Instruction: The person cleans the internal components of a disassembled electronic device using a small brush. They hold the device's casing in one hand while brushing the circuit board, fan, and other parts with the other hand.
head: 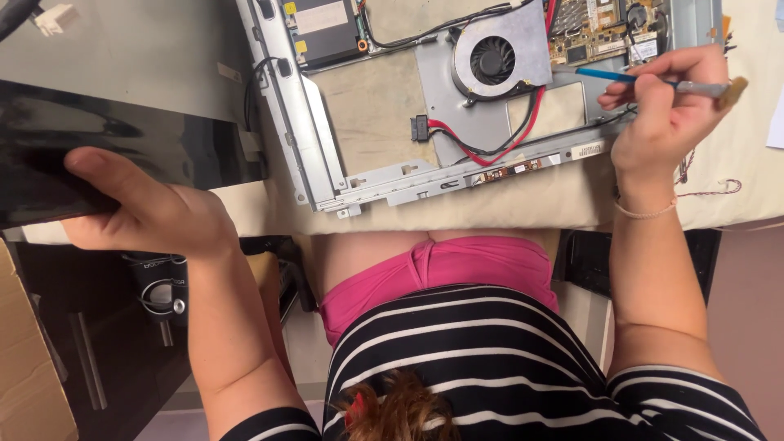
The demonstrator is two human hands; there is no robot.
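Note:
My left hand grips the near edge of a glossy black panel that lies at the table's left, with the fingers over its top. My right hand pinches a thin blue-handled brush with a metal collar and a tan end. The blue end points at a green circuit board inside an opened computer chassis. A round black fan in a grey housing sits just left of the brush.
Red and black cables run below the fan. A black boxed module sits at the chassis's upper left. A beige cloth covers the table. A cardboard box and dark furniture stand lower left.

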